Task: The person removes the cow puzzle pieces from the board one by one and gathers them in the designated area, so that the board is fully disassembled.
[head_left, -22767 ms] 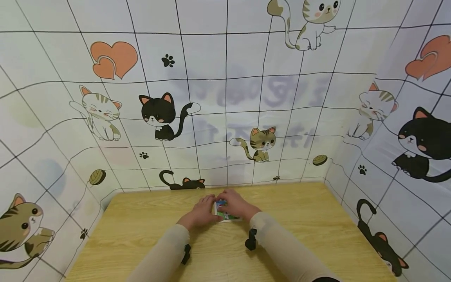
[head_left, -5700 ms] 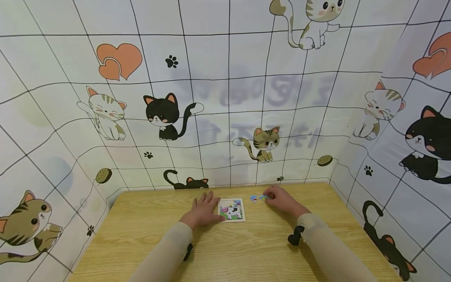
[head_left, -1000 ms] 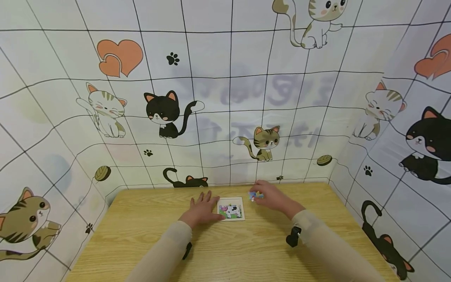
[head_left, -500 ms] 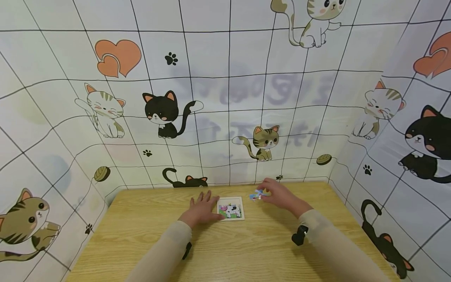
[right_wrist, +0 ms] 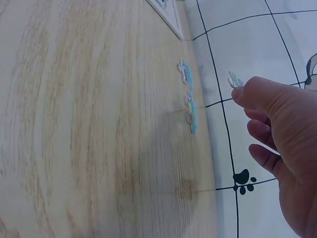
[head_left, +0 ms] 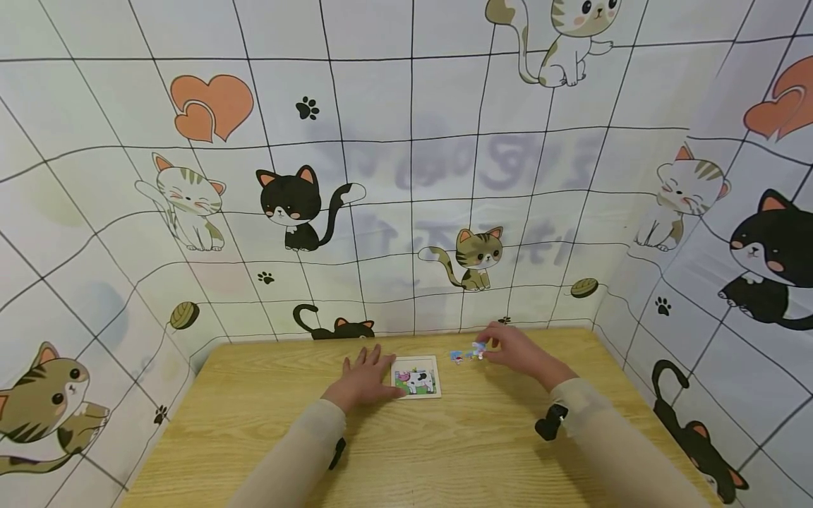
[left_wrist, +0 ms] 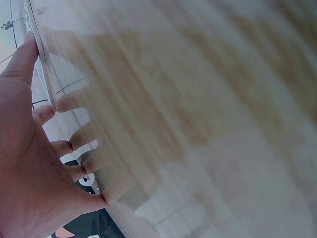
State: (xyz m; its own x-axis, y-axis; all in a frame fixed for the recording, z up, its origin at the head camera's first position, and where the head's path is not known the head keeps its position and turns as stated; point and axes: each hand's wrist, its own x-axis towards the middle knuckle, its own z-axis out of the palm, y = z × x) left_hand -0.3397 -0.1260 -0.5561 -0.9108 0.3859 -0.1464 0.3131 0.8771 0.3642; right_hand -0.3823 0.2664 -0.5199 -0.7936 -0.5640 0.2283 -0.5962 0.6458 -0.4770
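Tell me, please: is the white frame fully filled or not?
Not filled: the white frame has a bare far strip; two loose pieces lie outside, and the right hand pinches another.

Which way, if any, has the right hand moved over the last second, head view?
Yes: the right hand has moved rightward, farther from the puzzle frame, judged against the central brown cat print.

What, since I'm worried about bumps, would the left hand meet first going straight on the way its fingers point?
Probably the back wall, near the printed black cat, which the left hand points towards. The remaining gap is hard to judge.
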